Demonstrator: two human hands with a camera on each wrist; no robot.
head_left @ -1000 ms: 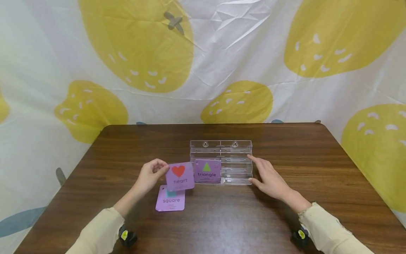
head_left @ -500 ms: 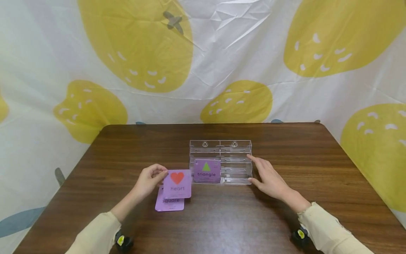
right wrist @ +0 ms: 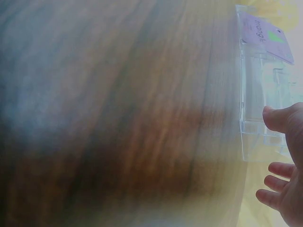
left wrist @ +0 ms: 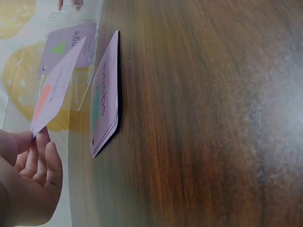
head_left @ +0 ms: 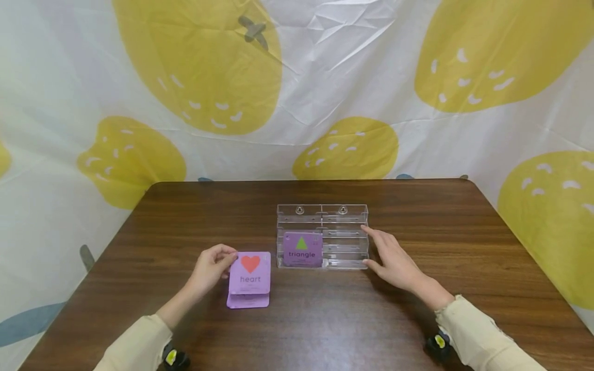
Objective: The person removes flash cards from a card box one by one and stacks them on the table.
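Between thumb and fingers, my left hand (head_left: 211, 269) pinches a purple heart flashcard (head_left: 250, 282) by its upper left corner. In the head view this card overlaps the square flashcard (head_left: 248, 301); the left wrist view shows it tilted above the square flashcard (left wrist: 106, 94), which tops a small stack on the table. A clear tiered card holder (head_left: 345, 264) stands to the right, with a triangle flashcard (head_left: 302, 249) upright in its lower left pocket. My right hand (head_left: 394, 260) rests at the holder's right side, thumb and index finger spread along its edge.
Everything sits on a dark brown wooden table (head_left: 325, 330). Behind it hangs a white cloth (head_left: 232, 159) printed with yellow lemons. The holder's right column of pockets shows no cards.
My left hand has drawn the heart flashcard left and down, away from the holder, until it overlaps most of the square flashcard in the head view. My right hand has stayed at the holder.
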